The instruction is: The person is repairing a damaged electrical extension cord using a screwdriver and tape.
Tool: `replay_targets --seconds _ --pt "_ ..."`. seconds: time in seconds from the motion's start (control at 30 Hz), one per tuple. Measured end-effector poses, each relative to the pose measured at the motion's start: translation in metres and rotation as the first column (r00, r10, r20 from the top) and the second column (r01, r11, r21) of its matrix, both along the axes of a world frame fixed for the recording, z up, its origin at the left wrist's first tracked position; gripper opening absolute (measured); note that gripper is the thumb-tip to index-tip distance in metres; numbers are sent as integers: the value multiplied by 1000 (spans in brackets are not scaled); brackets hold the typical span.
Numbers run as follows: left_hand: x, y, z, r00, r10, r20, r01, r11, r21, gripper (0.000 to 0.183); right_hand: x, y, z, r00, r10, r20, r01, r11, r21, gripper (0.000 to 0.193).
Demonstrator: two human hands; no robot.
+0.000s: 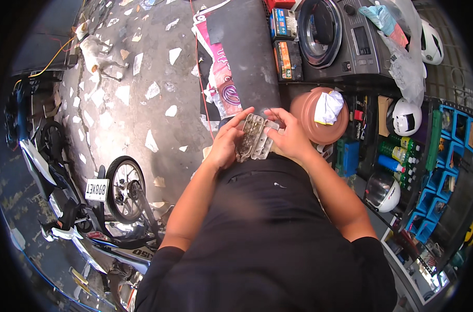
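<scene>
A motorbike (117,244) stands at eight o'clock, a washing machine (347,36) between one and two, a brown tub (305,118) at two. Left hand (227,145) and right hand (292,137), at nine and three o'clock of an open clear plastic case (256,136) just off centre, have fingers clamped on it.

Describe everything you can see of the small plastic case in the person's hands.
The small plastic case looks like clear, slightly yellowed or grimy plastic, roughly rectangular. It appears open, with two panels side by side; the left one seems divided into little compartments, their contents too small to identify. It is tilted, held in front of the waist. The left hand grips its left side, the right hand its right.
</scene>
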State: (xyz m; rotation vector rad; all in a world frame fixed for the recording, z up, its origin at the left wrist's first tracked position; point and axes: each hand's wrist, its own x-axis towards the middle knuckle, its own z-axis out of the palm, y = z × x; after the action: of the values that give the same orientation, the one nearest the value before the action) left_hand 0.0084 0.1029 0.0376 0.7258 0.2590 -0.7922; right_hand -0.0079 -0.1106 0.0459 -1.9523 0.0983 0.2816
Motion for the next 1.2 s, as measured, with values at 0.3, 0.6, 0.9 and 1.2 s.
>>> replay_targets --seconds 0.3,0.6,0.9,1.2 --pt "0 4 3 996 -65 66 63 998 25 78 -8 25 21 999 -7 51 17 981 -191 67" --pt "-1 6 6 929 -244 277 172 951 258 78 8 33 39 985 24 -172 -84 932 -352 73" --pt "-1 3 14 956 -138 257 82 973 217 76 7 35 32 987 39 -154 -82 955 -285 75" --pt "-9 -1 10 966 -109 233 34 952 306 73 3 47 24 998 -46 -52 26 945 -325 75"
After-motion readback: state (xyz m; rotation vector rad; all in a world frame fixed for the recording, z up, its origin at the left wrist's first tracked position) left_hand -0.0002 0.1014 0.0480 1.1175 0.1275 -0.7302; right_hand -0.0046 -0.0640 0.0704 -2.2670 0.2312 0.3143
